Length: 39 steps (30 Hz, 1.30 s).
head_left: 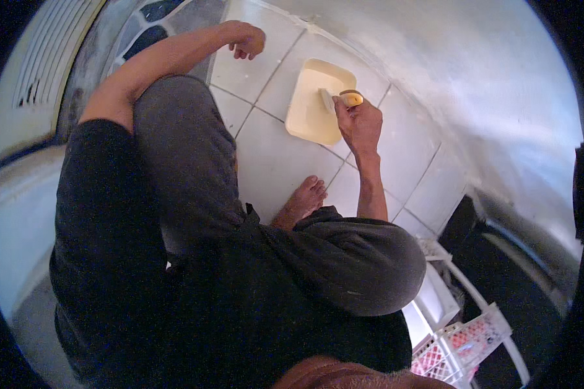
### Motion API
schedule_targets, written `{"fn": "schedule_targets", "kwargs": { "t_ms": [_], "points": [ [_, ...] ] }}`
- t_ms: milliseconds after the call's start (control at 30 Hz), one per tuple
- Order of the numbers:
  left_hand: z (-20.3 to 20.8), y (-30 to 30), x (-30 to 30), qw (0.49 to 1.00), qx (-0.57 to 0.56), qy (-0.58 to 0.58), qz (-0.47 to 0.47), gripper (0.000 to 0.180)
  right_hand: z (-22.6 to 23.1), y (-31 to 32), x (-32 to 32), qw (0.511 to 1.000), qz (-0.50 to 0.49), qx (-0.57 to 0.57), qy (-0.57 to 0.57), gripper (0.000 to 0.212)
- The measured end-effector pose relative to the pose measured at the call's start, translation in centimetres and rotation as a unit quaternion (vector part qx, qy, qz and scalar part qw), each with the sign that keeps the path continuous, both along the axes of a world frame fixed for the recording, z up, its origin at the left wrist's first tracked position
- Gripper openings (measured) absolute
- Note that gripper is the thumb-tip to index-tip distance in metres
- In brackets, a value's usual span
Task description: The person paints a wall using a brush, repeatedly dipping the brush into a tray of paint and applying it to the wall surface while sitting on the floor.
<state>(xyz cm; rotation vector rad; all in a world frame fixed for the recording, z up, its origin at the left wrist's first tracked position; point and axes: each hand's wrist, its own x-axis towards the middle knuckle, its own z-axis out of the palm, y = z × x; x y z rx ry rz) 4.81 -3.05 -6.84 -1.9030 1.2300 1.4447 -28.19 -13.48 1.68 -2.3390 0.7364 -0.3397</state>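
In my right hand [360, 123] is a short brush [327, 101] with a pale head and a rounded yellow handle end. My fingers are closed around it, hiding its middle part. The brush is over a shallow cream-coloured tray [302, 120] with rounded corners, lying on the tiled floor. Whether the brush head touches the tray's bottom I cannot tell. My left hand [246, 40] hangs from a bent wrist beyond my left knee, to the left of the tray. Its fingers are loosely curled and a little apart, with nothing seen in them.
White floor tiles [266, 155] with dark joints stretch around the tray. My bare foot [303, 201] is planted on the near side. A pale wall [474, 71] curves along the right. White plastic baskets on a rack [477, 337] stand at lower right; a slatted panel [48, 65] is at upper left.
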Motion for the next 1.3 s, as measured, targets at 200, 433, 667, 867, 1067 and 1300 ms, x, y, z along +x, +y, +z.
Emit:
{"fn": "schedule_targets", "kwargs": {
  "t_ms": [200,433,667,867,1067,1300],
  "points": [
    [4.1,1.3,-1.9,0.994,0.035,-0.028,0.099,0.041,-0.6,0.7,1.1,0.997,0.048,-0.050,0.031,0.016],
    [3.4,0.8,-1.3,0.995,0.062,0.032,0.070,0.045,0.4,-0.6,2.9,0.984,0.093,-0.121,-0.091,0.015],
    [3.4,0.7,-1.8,0.995,0.065,0.021,0.075,0.042,-0.6,3.7,1.7,0.985,-0.004,0.131,-0.112,0.020],
    [-1.6,-0.1,0.7,0.996,0.038,0.012,0.080,0.038,1.6,2.2,-0.8,0.998,0.033,0.027,0.048,0.032],
    [-7.8,2.4,5.2,0.962,-0.161,0.096,-0.201,0.025,2.2,0.0,-3.3,0.994,-0.009,-0.026,0.103,0.032],
    [-2.7,4.2,3.0,0.991,-0.114,0.074,0.020,0.023,0.6,0.4,-3.9,0.998,-0.036,-0.056,-0.004,0.022]
  ]
}}
